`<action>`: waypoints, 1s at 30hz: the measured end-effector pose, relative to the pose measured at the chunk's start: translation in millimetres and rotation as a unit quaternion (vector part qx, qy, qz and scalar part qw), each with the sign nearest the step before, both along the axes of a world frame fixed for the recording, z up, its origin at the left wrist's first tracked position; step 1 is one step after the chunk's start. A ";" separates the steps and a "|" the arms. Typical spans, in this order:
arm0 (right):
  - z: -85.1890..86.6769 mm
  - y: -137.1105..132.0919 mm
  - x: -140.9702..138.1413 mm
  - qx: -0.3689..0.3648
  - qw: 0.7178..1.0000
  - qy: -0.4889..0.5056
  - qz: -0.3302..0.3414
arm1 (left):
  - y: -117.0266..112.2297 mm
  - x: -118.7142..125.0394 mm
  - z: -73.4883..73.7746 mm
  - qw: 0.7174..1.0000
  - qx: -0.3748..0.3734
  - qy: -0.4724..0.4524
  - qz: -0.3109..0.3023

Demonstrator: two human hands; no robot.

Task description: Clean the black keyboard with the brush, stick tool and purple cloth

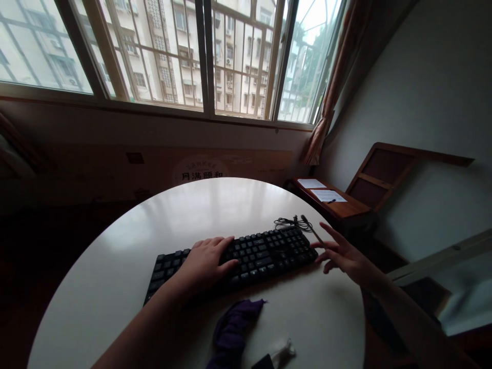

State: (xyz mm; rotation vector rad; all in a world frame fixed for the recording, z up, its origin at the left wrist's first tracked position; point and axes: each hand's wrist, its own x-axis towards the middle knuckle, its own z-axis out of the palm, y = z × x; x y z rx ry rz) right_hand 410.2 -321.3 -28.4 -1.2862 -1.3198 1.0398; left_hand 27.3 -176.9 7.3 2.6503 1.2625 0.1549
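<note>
A black computer keyboard [265,253] lies at a slant on a round white table [126,241]. My left hand [207,261] rests across its left half, fingers bent over the far edge and thumb on the keys. In my right hand [342,259] is a thin stick with a dark tip [312,231], held between thumb and fingers, one finger raised. That hand is at the keyboard's right end, and the stick's tip points up and left near a coiled black cable [286,222]. What the dark tip is made of, I cannot tell.
Near me on the table lie a crumpled purple cloth [236,328] and a small black item with a clear, whitish end [274,356]. Beyond the table's right edge, a wooden chair [369,189] carries paper sheets [326,195] and a pen [331,201]. Barred windows [242,61] stand behind.
</note>
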 end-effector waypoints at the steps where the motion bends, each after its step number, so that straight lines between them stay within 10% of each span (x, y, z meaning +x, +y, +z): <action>1: 3.7 6.2 6.0 0.010 0.999 -0.048 0.009 | -0.2 0.1 0.0 1.000 -0.001 0.000 0.001; 19: 47.9 31.9 2.8 0.060 0.836 -0.525 0.149 | 2.6 0.6 -2.2 1.000 -0.013 0.008 0.000; 30: 59.2 32.7 -1.4 0.056 0.790 -0.590 0.158 | 2.1 0.0 -1.7 1.000 -0.009 0.010 -0.002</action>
